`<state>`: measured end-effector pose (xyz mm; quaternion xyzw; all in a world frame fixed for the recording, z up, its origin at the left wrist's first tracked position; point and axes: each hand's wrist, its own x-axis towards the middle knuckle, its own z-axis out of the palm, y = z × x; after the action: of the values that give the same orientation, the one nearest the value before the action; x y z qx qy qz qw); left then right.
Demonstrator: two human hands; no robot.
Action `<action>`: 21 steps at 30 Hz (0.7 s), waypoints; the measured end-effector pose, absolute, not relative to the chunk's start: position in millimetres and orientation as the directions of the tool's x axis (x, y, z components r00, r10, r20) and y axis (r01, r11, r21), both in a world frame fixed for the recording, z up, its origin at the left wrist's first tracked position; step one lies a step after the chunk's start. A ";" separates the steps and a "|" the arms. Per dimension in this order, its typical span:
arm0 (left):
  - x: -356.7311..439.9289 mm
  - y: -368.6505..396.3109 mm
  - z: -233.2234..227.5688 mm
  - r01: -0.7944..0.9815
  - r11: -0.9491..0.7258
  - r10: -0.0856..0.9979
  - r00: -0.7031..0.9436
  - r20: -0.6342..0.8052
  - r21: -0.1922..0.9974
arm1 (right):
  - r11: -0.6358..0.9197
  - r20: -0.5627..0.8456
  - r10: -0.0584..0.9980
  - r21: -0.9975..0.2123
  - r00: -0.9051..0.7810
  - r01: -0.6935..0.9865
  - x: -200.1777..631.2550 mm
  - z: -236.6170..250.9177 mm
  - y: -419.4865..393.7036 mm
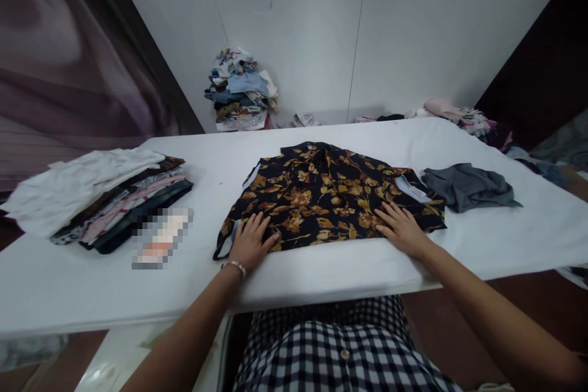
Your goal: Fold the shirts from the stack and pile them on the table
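— What's lying there?
— A black shirt of thin fabric printed with golden-brown leaves and flowers (328, 196), spread flat near the front edge of the table.
— Folded?
— Partly: its sides are turned in, the collar points away, and a white label shows at its right end. The near hem lies straight.

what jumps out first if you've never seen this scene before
A black floral shirt lies spread at the middle of the white table, with the left hand and right hand pressed flat on its near edge. A stack of folded clothes sits at the left, a grey garment at the right.
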<state>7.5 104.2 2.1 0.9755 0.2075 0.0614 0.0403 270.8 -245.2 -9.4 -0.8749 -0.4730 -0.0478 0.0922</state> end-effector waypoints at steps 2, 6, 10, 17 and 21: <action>8.1 108.8 -0.9 0.423 -0.900 0.429 0.902 0.046 0.103 | -0.607 0.103 0.782 -0.101 0.615 0.788 271.5 -18.0 -245.2; -0.7 118.3 3.8 0.407 -0.907 0.418 0.898 0.133 0.108 | -0.614 0.090 0.778 -0.099 0.622 0.783 276.6 -17.9 -250.6; -15.8 125.5 -1.4 0.475 -0.876 0.481 0.852 0.206 0.084 | -0.690 0.145 0.714 -0.024 0.685 0.723 284.3 -16.3 -260.0; -33.5 143.5 -0.6 0.581 -0.762 0.644 0.725 0.243 0.287 | -0.707 0.172 0.703 0.069 0.690 0.704 305.0 -52.3 -288.5; -42.9 148.0 14.9 0.716 -0.633 0.774 0.577 0.263 0.292 | -0.628 0.216 0.768 0.066 0.603 0.776 313.8 -69.0 -296.0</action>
<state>-42.9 148.0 14.9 0.8845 0.4211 0.1852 0.0771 313.8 -296.0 -69.0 -0.8951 -0.4311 -0.1123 0.0173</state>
